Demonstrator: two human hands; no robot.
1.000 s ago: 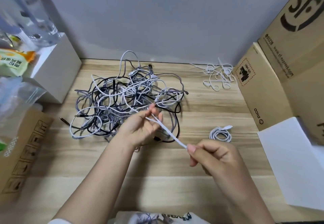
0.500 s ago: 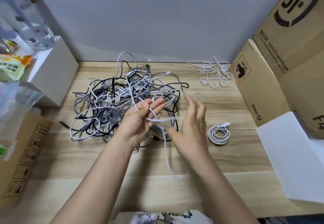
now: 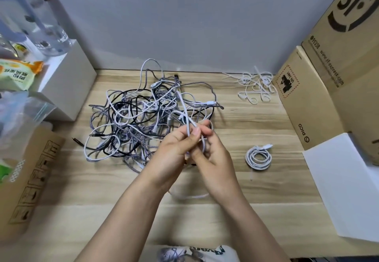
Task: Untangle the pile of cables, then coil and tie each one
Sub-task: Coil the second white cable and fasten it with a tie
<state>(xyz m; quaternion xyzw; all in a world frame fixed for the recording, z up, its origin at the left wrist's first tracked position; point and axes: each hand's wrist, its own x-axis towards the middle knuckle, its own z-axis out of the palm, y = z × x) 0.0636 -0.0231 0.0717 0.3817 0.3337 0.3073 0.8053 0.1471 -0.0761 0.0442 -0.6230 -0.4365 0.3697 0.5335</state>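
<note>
pile (image 3: pixel 143 118) at 10 o'clock on table (image 3: pixel 256 122). left hand (image 3: pixel 174 151) pinches white cable (image 3: pixel 185 116) at center; right hand (image 3: pixel 215 155) touching it, fingers curled round same cable. coil (image 3: pixel 258 157) at 3 o'clock, ties (image 3: pixel 256 85) at 1.

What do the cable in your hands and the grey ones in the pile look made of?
White cable: smooth plastic or rubber jacket, by its even, slightly glossy surface. Grey cables in the pile: apparently braided fabric sleeving, by the speckled woven pattern. Table: wood-grain finish, possibly laminate.
</note>
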